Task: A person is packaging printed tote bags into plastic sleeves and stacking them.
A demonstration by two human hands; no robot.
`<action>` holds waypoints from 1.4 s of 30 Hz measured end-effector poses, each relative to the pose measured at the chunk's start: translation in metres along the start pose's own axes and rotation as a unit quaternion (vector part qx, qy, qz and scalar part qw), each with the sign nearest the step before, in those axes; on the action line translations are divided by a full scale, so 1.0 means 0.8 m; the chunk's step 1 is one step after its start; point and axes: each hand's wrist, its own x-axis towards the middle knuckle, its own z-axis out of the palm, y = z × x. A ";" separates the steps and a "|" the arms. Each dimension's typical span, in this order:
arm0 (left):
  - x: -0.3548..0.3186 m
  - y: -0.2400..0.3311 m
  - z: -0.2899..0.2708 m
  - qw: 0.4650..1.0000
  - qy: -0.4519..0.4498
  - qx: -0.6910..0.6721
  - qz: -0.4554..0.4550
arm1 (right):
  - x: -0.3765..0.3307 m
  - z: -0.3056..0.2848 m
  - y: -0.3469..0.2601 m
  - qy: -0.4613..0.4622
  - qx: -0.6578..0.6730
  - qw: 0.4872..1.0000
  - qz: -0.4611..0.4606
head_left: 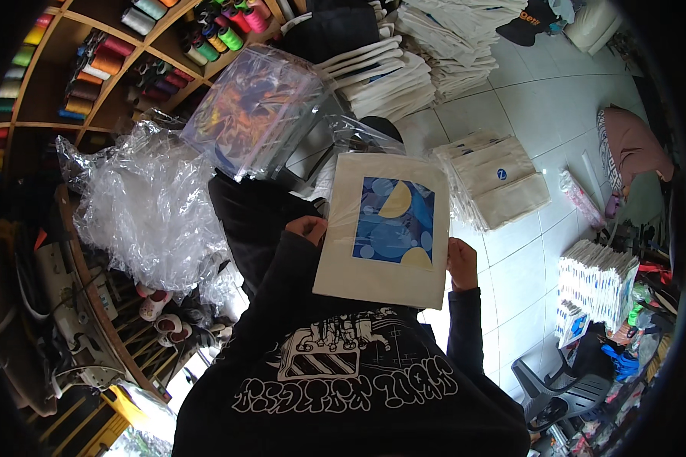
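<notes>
I hold a flat cream cloth bag point(373, 266) with a blue and yellow square print, wrapped in clear plastic, upright in front of my chest. My left hand point(308, 227) grips its left edge, fingers curled over the rim. My right hand point(460, 261) grips its right edge. Both black sleeves come up from the lower edge. Just beyond the bag lies a clear plastic sleeve point(358, 137), and further left a plastic-wrapped bag with an orange and purple print point(248, 107).
A heap of crumpled clear plastic point(149, 206) lies at my left. Stacks of cream bags point(499, 183) and folded white bags point(389, 76) sit on the white tiled floor ahead. Thread spools fill a wooden shelf point(107, 53). A grey plastic chair point(564, 392) stands lower right.
</notes>
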 end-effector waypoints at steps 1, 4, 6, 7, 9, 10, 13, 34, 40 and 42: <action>-0.002 0.000 -0.001 1.000 -0.009 -0.002 -0.004 | -0.006 -0.001 0.001 -0.003 0.008 1.000 0.009; -0.013 0.003 -0.005 1.000 -0.022 -0.014 -0.009 | -0.019 -0.007 0.013 -0.011 0.021 1.000 0.015; -0.018 0.004 -0.008 0.999 -0.028 -0.024 -0.010 | -0.026 -0.011 0.019 -0.015 0.027 0.999 0.012; -0.020 0.002 -0.010 0.999 -0.034 -0.032 -0.029 | -0.031 -0.010 0.017 -0.020 0.034 0.999 0.013; -0.024 -0.003 -0.014 0.997 -0.040 -0.039 -0.050 | -0.038 -0.008 0.008 -0.027 0.042 0.999 0.016; -0.023 -0.005 -0.016 0.994 -0.053 -0.072 -0.058 | -0.042 -0.002 -0.004 -0.019 0.027 0.999 0.021; -0.024 -0.011 -0.023 0.980 -0.096 -0.155 -0.079 | -0.040 -0.001 -0.001 -0.015 0.018 0.999 0.022; -0.028 -0.017 -0.011 0.996 -0.043 -0.065 0.043 | -0.033 -0.010 0.008 -0.044 0.036 0.997 0.044; -0.029 -0.025 -0.014 0.994 -0.062 -0.058 0.066 | -0.035 -0.006 0.002 -0.036 0.025 0.998 0.045; -0.029 -0.026 -0.016 0.994 -0.066 -0.060 0.064 | -0.035 -0.006 0.002 -0.045 0.030 0.998 0.045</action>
